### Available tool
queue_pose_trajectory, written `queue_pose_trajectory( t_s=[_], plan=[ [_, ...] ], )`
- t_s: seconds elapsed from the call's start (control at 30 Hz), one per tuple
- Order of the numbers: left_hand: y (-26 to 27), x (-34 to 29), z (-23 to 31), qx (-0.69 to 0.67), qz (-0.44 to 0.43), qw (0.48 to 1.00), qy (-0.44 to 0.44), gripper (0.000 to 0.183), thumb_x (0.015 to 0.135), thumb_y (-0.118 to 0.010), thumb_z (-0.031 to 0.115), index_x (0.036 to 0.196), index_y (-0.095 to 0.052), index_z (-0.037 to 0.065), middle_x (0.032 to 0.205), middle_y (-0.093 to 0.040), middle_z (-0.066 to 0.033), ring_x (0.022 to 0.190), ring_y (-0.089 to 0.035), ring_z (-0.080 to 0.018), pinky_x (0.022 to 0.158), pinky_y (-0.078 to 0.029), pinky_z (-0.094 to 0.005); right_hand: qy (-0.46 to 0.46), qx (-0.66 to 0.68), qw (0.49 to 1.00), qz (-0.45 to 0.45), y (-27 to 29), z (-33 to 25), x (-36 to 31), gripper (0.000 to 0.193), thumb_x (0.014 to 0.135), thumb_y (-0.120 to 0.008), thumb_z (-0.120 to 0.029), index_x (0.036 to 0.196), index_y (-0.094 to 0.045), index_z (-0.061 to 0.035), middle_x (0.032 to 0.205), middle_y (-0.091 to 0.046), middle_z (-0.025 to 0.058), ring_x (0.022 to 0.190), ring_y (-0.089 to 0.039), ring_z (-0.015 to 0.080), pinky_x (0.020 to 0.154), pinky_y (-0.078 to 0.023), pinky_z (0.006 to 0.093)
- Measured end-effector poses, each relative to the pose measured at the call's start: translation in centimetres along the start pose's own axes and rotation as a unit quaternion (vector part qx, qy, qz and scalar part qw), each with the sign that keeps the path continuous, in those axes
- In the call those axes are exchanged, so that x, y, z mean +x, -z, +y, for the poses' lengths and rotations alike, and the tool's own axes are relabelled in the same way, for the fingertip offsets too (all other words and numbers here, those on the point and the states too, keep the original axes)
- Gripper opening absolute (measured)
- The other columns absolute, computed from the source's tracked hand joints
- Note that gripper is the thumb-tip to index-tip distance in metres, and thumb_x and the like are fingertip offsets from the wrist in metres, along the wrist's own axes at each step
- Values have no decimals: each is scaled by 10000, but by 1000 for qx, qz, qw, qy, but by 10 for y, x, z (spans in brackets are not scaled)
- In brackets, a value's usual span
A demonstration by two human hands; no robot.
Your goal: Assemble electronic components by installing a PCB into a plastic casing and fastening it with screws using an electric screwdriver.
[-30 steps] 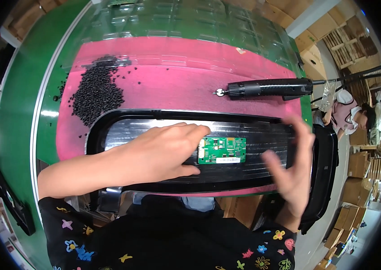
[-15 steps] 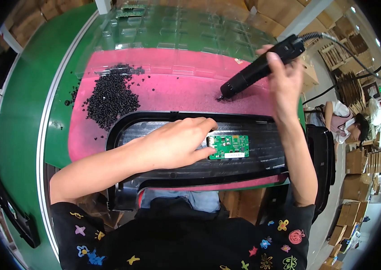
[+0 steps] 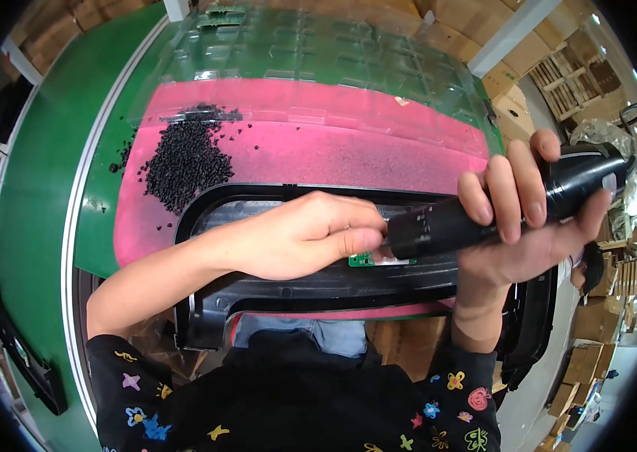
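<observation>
My right hand (image 3: 510,218) is wrapped around a black electric screwdriver (image 3: 428,230), tilted with its tip toward the left. At that tip, the thumb and fingers of my left hand (image 3: 303,237) are pinched together; whatever lies between them is too small to make out. Beneath the hands a green circuit board (image 3: 361,260) shows only in part, the screwdriver and fingers covering the rest. It lies inside a long, curved black plastic housing (image 3: 288,294), which rests across the near edge of the pink mat.
Small black screws (image 3: 187,162) form a heap on the pink mat (image 3: 311,154), with strays around it. Clear plastic trays (image 3: 318,53) lie at the far side, a green board on their far left. Another black housing (image 3: 537,324) stands at the right. Cardboard boxes (image 3: 597,313) are stacked beyond.
My right hand has brought the screwdriver from the mat back toward me, over the circuit board. The left hand's fingers have left the board's edge and closed at the screwdriver's tip.
</observation>
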State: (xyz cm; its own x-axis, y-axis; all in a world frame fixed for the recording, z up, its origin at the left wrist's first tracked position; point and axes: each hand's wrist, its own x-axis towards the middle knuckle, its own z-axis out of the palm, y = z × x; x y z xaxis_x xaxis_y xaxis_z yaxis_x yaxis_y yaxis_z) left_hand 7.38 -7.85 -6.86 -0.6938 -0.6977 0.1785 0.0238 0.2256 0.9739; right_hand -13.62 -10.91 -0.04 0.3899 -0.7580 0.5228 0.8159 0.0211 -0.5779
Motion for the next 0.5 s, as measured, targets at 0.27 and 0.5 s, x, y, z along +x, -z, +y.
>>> queue_pose_trajectory(
  t_s=[0.27, 0.5],
  plan=[
    [-3, -2, -4, 30, 53, 998, -14, 171, 857, -705, 75, 987, -700, -35, 861, -710, -93, 806, -648, -189, 754, -524, -319, -38, -30, 993, -106, 10, 5, -8, 508, 859, -648, -549, 1035, -466, -109, 607, -525, -28, 445, -500, 94, 482, -415, 293],
    [-10, -4, 10, 177, 217, 959, -30, 59, 820, -686, -9, 865, -717, -31, 815, -718, -125, 756, -698, -211, 695, -559, -310, -18, -91, 995, -45, 10, -1, -22, 526, 868, -633, -564, 1038, -457, -98, 611, -509, -23, 436, -471, 95, 473, -385, 258]
  ],
)
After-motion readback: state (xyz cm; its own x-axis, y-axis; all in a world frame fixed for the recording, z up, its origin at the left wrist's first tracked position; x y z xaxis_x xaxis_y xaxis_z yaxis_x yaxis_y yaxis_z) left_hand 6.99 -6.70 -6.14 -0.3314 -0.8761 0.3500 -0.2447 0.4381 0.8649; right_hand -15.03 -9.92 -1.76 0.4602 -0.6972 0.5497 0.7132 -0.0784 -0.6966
